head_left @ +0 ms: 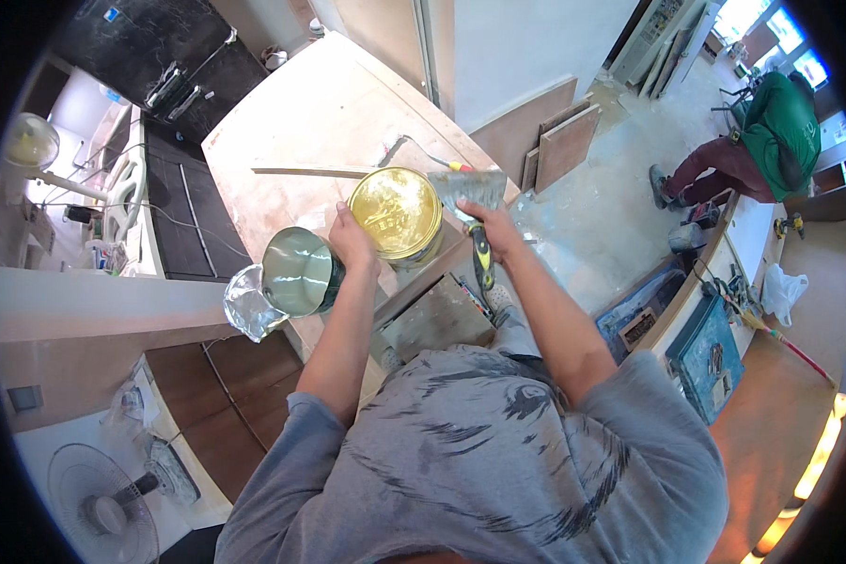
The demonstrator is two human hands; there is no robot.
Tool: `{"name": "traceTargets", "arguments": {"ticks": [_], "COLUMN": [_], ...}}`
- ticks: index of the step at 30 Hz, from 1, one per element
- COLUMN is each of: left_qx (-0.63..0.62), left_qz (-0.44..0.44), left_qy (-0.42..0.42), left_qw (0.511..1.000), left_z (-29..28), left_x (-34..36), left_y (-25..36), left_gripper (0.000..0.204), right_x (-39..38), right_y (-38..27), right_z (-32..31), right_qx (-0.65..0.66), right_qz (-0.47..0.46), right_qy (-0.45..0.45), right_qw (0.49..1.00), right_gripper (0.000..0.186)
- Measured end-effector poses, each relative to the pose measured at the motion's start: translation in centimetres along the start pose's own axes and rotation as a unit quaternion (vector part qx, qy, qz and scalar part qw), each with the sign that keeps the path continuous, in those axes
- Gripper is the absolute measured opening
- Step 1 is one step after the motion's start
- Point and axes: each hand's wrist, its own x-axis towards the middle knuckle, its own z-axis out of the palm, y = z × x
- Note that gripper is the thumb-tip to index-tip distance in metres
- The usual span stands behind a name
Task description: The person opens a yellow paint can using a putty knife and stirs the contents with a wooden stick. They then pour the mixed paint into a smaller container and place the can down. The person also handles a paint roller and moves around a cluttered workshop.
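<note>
Gripping a scraper (pixel 482 252)

The right hand (pixel 493 233) holds it near the blade; the left hand (pixel 352 242) touches a gold-topped can (pixel 395 214) between them, grip partly hidden. An open tin (pixel 296 244) sits just left of that hand. Far beyond the right hand, a green-clad person (pixel 771 132) bends.

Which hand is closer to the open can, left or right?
Left. The left hand is just beside the open can; the right hand, gripping a scraper, is farther off, past the gold-topped can.

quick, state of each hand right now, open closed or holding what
Left hand: against the round, gold-lidded metal can; grip cannot be told.
Right hand: closed, holding the wide metal scraper with black-and-yellow handle.
</note>
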Motion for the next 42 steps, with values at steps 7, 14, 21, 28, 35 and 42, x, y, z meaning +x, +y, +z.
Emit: {"name": "traceTargets", "arguments": {"ticks": [7,14,21,28,35,42], "left_qx": [0.054,-0.039,-0.116,0.056,0.045,-0.028], "left_qz": [-0.041,0.022,0.011,-0.023,-0.096,-0.035], "left_qy": [-0.108,-0.166,0.017,-0.102,-0.283,-0.059], "left_qw": [0.992,0.985,0.993,0.993,0.953,0.997], "left_z": [-2.0,-0.7,0.8,-1.2,0.4,-0.4], "left_x": [2.8,3.4,-2.2,2.6,5.0,0.7], "left_y": [-0.1,0.0,-1.0,1.6,3.6,0.9], "left_gripper": [0.054,0.051,0.051,0.052,0.054,0.052], "right_x": [-8.4,-8.2,-3.1,-7.8,-7.0,-1.8], "right_y": [-4.8,-1.0,-0.4,-5.2,-1.5,-2.4], "right_z": [4.0,4.9,2.2,4.9,4.3,1.7], "right_qx": [-0.374,-0.237,0.027,-0.439,-0.248,-0.085], "right_qz": [-0.213,-0.158,-0.021,-0.14,-0.166,-0.041], "right_qy": [0.051,0.145,0.041,0.081,0.148,0.033], "right_qw": [0.901,0.948,0.999,0.884,0.943,0.995], "right_gripper": [0.03,0.041,0.051,0.038,0.039,0.035]}}
